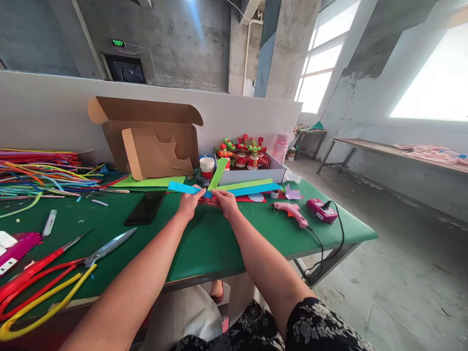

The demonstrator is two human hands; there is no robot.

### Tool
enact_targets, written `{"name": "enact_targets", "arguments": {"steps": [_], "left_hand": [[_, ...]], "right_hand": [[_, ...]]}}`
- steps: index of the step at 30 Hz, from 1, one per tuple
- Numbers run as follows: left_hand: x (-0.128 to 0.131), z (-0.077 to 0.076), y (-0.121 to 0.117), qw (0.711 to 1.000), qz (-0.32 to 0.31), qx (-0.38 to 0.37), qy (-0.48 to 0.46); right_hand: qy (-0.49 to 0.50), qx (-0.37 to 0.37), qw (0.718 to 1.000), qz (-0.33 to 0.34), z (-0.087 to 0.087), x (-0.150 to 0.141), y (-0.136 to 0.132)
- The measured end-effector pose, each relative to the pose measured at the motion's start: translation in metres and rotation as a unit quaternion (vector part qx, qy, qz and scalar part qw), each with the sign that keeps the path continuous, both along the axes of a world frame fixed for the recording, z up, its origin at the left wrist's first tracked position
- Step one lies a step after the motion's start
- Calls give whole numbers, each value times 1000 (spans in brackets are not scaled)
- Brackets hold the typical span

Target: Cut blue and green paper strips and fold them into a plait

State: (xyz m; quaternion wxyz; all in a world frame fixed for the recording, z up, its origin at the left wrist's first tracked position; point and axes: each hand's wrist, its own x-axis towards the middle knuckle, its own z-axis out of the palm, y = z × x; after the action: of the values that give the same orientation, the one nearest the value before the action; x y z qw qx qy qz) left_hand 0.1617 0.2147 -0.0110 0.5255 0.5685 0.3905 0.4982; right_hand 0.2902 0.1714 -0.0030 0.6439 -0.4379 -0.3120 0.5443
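Note:
Both my hands meet over the table and pinch folded strips of paper. My left hand (pixel 190 203) is closed on a blue paper strip (pixel 180 187), whose short end sticks out to the left. Close beside it, my right hand (pixel 224 201) grips the strips near their crossing. A green paper strip (pixel 218 174) rises from between the fingers at a slant. To the right, the long part of the blue strip runs out, with another light green strip (pixel 244 185) just behind it. My fingers partly hide where the strips cross.
A black phone (pixel 145 208), scissors (pixel 87 261) and bundled pipe cleaners (pixel 44 173) lie left. Behind stand a cardboard box (pixel 153 141), paper cups (pixel 206 166) and a white tray (pixel 276 170) of colourful crafts. At right are a pink glue gun (pixel 291 213) and a corded power strip (pixel 321 210).

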Motion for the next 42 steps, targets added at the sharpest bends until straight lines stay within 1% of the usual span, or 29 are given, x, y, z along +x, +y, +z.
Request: {"name": "enact_targets", "arguments": {"steps": [8,12,20,26,32,36,42], "left_hand": [[-2,-2,3,1000,1,5,6],[-3,-3,4,1000,-13,-3,13],[-2,-7,4,996,-66,-34,57],[-3,-9,7,994,-69,-45,70],[2,-12,4,991,-90,-59,79],[4,-13,3,990,-100,-63,75],[1,-10,6,990,-91,-66,84]], "right_hand": [[-15,5,1000,10,-4,4,3],[-23,9,1000,9,-6,4,4],[-46,19,999,-7,-7,1,3],[-70,34,997,-22,-7,2,1],[-91,47,994,-35,-8,2,2],[-103,48,992,-55,-10,2,4],[-101,45,992,-56,-11,2,5]]}}
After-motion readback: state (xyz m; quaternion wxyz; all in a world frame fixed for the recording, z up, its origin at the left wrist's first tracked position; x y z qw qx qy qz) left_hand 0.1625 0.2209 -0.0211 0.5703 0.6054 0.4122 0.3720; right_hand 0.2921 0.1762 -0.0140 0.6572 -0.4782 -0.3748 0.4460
